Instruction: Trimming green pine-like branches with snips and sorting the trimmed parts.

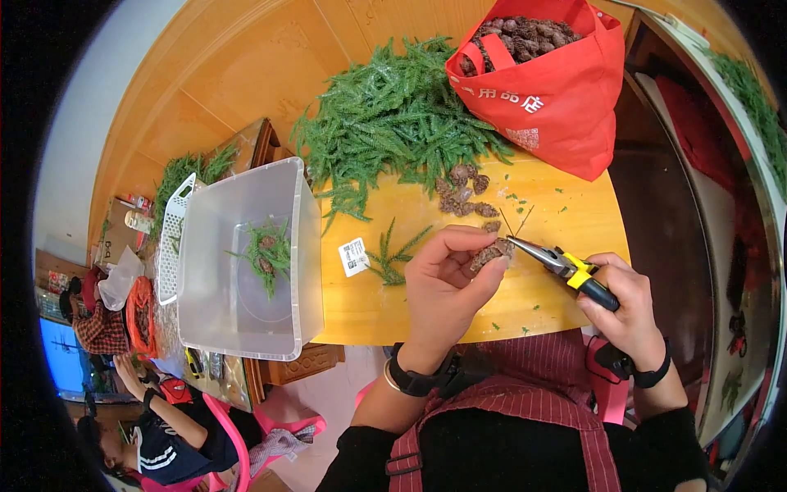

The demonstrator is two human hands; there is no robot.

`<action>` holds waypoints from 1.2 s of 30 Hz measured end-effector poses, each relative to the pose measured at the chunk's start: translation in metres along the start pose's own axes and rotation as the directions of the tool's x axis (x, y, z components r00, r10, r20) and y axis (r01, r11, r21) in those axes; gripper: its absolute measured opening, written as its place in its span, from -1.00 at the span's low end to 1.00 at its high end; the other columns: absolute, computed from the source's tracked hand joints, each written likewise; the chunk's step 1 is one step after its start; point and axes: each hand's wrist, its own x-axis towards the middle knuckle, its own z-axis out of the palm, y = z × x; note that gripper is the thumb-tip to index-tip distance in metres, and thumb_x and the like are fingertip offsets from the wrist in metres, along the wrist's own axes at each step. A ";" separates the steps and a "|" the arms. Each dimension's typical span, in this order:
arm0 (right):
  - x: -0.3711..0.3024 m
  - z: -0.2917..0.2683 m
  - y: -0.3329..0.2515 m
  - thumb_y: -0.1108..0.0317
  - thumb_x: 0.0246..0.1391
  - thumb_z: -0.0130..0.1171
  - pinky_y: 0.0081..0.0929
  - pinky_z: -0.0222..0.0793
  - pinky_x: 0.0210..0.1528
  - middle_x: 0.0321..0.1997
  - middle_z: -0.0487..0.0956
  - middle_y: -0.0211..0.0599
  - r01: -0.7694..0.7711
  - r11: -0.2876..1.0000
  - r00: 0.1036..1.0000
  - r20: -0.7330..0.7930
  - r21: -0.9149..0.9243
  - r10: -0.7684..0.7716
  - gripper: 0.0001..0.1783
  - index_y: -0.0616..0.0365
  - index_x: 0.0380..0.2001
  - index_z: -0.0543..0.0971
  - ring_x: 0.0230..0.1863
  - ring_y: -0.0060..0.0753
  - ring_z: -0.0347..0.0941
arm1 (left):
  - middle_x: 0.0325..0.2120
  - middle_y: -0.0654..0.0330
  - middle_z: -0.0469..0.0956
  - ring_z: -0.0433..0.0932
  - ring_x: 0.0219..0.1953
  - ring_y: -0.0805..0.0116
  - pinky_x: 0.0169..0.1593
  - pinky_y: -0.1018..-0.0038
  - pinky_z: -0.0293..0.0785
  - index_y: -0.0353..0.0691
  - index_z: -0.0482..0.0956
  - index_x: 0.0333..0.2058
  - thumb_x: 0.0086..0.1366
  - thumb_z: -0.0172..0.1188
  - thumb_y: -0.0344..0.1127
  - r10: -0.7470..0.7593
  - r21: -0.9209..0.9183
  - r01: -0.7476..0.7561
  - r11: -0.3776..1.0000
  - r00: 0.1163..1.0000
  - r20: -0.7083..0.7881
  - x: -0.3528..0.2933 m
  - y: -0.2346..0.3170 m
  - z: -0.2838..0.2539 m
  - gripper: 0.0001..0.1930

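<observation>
In the head view, a pine cone (489, 256) is pinched between the nearly closed thumb and fingers of the left hand (449, 279), above the yellow table (365, 316). Black-and-yellow pliers (572, 269) are gripped by the curled fingers of the right hand (630, 308), their tips placed at thin wires (525, 220) beside the cone; whether these are clamped cannot be told. Loose cones (464, 194) are grouped beyond.

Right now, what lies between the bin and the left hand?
A white card, nearer the bin, and a green sprig, nearer the left hand, both on the table. It shows in the head view.
</observation>
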 end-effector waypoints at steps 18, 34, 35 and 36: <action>0.001 -0.002 0.001 0.44 -0.24 0.29 -0.29 0.39 -0.27 -0.61 0.40 -0.12 0.037 0.999 0.999 0.018 -0.029 -0.036 -0.74 0.24 -0.62 0.37 -0.40 -0.01 0.43 | -0.34 0.14 0.48 0.52 -0.43 0.43 -0.37 0.58 0.43 -0.35 0.43 -0.26 0.11 0.11 -0.58 -0.207 -0.089 0.212 0.973 0.976 0.061 0.000 0.004 -0.004 -0.82; -0.003 0.002 -0.006 0.54 -0.24 0.18 -0.53 0.19 -0.62 -0.52 0.46 -0.12 -0.045 0.998 0.999 0.003 0.036 0.045 -0.85 0.30 -0.58 0.39 -0.66 -0.32 0.37 | -0.23 0.10 0.41 0.46 -0.24 0.32 -0.21 0.49 0.45 -0.35 0.43 -0.23 0.04 0.22 -0.57 0.464 0.553 -0.548 0.627 0.834 0.299 0.004 0.001 -0.006 -0.72; -0.003 0.001 -0.006 0.51 -0.23 0.21 -0.44 0.24 -0.55 -0.52 0.45 -0.10 -0.059 0.998 0.998 0.022 0.030 0.058 -0.81 0.28 -0.58 0.38 -0.59 -0.20 0.38 | -0.23 0.10 0.41 0.46 -0.24 0.32 -0.21 0.49 0.45 -0.35 0.43 -0.23 0.04 0.22 -0.57 0.464 0.553 -0.547 0.628 0.834 0.299 0.003 0.002 -0.003 -0.72; -0.003 0.000 -0.006 0.48 -0.22 0.24 -0.35 0.29 -0.49 -0.51 0.44 -0.08 -0.073 0.997 0.997 0.042 0.023 0.072 -0.78 0.26 -0.58 0.36 -0.52 -0.09 0.39 | -0.23 0.11 0.41 0.47 -0.26 0.32 -0.21 0.49 0.45 -0.36 0.40 -0.21 0.11 0.17 -0.52 0.276 0.238 -0.300 0.924 0.952 0.129 0.001 0.004 0.003 -0.75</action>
